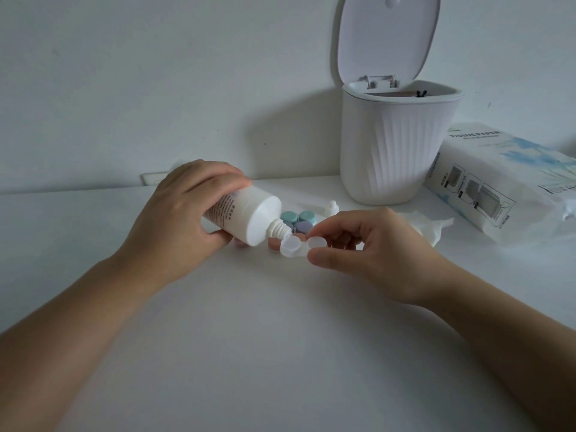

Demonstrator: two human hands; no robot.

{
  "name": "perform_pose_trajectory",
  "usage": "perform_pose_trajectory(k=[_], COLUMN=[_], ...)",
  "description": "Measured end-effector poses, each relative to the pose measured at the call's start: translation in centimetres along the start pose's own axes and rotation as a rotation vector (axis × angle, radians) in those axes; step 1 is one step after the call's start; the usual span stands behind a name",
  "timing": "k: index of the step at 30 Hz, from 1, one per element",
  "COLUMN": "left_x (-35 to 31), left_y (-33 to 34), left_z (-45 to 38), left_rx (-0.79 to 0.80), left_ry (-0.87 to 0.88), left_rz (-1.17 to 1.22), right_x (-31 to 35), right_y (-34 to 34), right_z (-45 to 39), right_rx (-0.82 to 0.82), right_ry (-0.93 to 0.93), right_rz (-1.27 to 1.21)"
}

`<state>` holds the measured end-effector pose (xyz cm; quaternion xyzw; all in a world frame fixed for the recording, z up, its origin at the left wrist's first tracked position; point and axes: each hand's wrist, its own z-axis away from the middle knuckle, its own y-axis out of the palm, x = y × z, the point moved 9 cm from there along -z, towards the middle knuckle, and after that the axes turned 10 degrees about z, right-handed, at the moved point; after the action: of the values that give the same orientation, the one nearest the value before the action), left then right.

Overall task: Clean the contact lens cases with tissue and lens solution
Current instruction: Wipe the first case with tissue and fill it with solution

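Mid-frame, our left hand [190, 210] grips the bottle [246, 218] tipped down so drops land in the clear case [296, 247] our right hand [371, 254] pinches.

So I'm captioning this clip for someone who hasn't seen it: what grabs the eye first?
At centre, the left hand tips a white solution bottle nozzle-down over a clear lens case pinched by the right hand. Behind them sit coloured lens cases. At the back right stands a white bin with its lid up, beside a tissue pack.
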<state>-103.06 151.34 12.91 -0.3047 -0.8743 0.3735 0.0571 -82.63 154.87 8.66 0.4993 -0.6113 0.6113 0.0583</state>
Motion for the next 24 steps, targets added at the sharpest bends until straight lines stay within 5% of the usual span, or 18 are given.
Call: perform_pose_trajectory(k=[24], left_x=[-0.7], left_y=[-0.35], left_z=[-0.19], left_rx=[-0.031], left_ry=[0.059], left_rz=[-0.022], right_x=[0.15], right_y=[0.08], right_z=[-0.04], right_rx=[-0.005], right_ry=[-0.021], right_rz=[0.01])
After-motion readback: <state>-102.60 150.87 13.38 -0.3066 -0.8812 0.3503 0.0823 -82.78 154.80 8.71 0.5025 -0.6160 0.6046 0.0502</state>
